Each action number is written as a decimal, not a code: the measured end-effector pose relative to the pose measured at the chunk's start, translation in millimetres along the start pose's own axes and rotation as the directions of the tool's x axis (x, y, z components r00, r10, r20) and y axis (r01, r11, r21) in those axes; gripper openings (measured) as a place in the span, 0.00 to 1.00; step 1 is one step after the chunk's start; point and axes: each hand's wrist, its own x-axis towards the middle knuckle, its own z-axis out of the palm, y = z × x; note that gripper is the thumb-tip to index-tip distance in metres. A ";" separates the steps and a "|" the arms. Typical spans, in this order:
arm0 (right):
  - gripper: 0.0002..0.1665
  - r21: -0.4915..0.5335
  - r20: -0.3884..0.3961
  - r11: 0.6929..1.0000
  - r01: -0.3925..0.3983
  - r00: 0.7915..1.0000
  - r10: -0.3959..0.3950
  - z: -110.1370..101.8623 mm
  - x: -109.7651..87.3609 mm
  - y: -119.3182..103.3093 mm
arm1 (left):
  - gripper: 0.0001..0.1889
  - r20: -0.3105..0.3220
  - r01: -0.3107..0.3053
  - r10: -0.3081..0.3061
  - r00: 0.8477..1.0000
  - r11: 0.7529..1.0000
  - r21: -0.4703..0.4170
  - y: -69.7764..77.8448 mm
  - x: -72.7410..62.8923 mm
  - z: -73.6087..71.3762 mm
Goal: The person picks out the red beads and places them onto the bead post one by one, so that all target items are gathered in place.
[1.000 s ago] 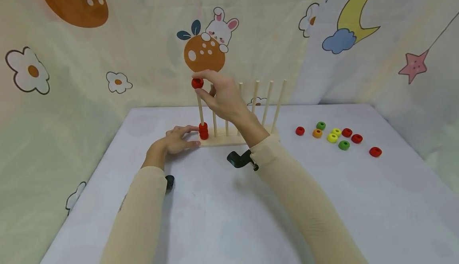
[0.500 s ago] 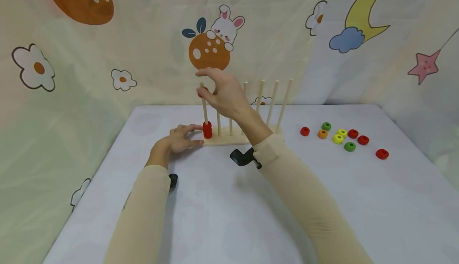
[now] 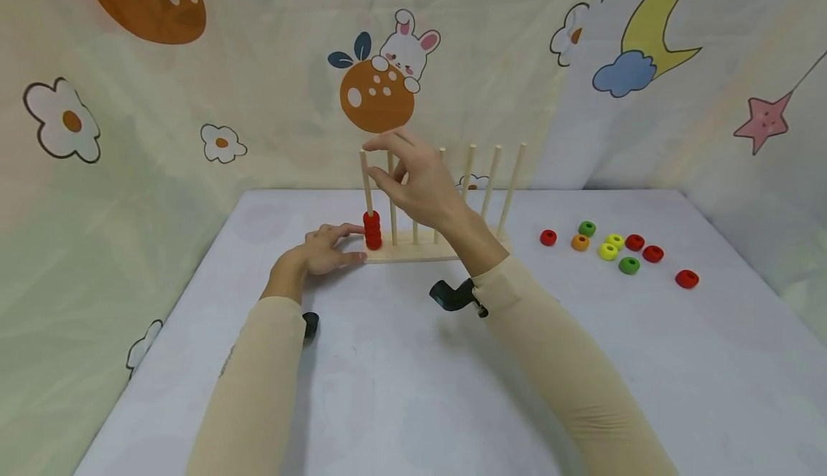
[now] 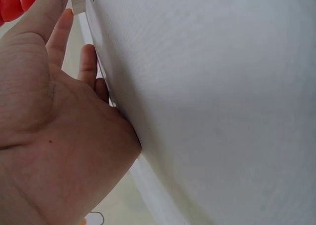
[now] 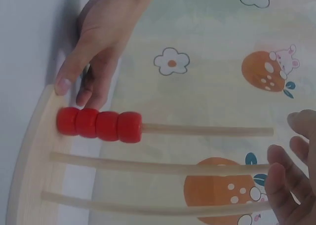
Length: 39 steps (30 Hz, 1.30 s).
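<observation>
The stand (image 3: pixel 413 253) is on the surface (image 3: pixel 388 390), near the back edge, a bit left of the middle. Its pegs go in a row from left to right. Four beads (image 3: pixel 372 230) sit at the bottom of the far left peg (image 3: pixel 366 183). The left hand (image 3: pixel 326 250) is at the stand's left end, its thumb touching it. The right hand (image 3: pixel 423 178) is up by the tops of the left pegs. Nine loose beads (image 3: pixel 608 252) lie right of the stand, near the back right corner. The one farthest right (image 3: pixel 688 279) is nearest the front edge.
</observation>
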 end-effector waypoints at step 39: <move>0.11 0.033 -0.118 0.988 0.153 0.982 -0.148 -56.8 -73.7 53.1 | 0.37 -0.012 -0.014 0.014 1.000 1.000 0.022 4.0 -3.4 1.9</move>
